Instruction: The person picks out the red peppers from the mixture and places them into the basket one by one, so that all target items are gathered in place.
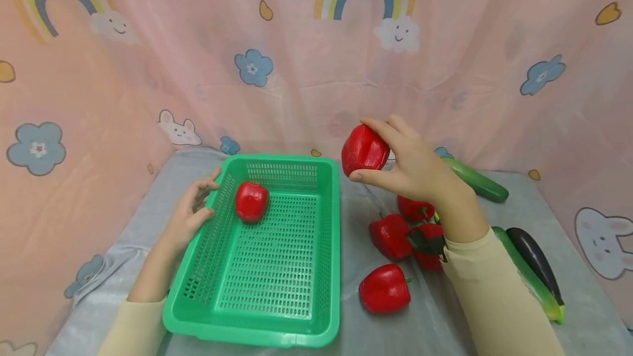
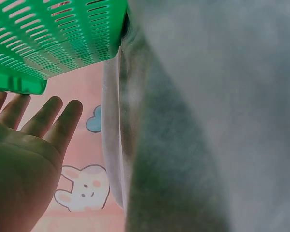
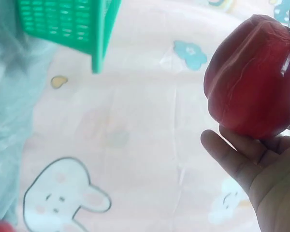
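Note:
My right hand (image 1: 412, 163) grips a red bell pepper (image 1: 365, 150) between thumb and fingers, raised above the cloth just beyond the basket's right rim. The right wrist view shows the same bell pepper (image 3: 253, 79) large, with fingers under it. Beside the left rim of a green plastic basket (image 1: 335, 246) is my left hand (image 1: 190, 213), its fingertips at the rim. In the left wrist view the left hand's fingers (image 2: 63, 123) extend fairly straight by the basket wall (image 2: 82, 38). A second red bell pepper (image 1: 252, 202) lies inside the basket, near its far left corner.
Right of the basket lie several red bell peppers (image 1: 384, 289), some partly hidden by my right arm. Farther right are a green cucumber-like vegetable (image 1: 477, 181), another long green one (image 1: 531, 273) and a dark eggplant (image 1: 534, 257). A pink patterned curtain (image 1: 296, 109) hangs behind.

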A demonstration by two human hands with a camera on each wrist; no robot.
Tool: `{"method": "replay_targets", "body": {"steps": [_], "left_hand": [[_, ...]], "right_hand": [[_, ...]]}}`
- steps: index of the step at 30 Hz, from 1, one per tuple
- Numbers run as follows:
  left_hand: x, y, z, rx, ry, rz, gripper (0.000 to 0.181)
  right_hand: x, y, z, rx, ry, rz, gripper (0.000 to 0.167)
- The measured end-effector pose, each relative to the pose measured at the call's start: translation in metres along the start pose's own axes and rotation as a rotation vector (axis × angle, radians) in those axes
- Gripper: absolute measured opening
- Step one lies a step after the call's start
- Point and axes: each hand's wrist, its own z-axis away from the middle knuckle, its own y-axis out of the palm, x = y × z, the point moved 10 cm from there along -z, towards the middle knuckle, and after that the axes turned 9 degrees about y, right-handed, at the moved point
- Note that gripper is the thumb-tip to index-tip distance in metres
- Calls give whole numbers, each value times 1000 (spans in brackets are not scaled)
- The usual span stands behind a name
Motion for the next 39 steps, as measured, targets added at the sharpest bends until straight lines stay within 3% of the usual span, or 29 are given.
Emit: {"method": "replay_targets", "body": {"steps": [7,14,29,39], "left_hand": [[-1,0,-1,-1,0,-5,46],[-1,1,1,12,-13,-19,46],[0,1,1,10,2,-18,47],[0,1,0,9,3,-25,47]], "right_hand": [[22,10,-19,48,-14,-28,87],[41,23,-32,87,-28,-23,91],[58,73,-65,196,40,-38,98],[68,106,-77,275,72,-53,101]]}}
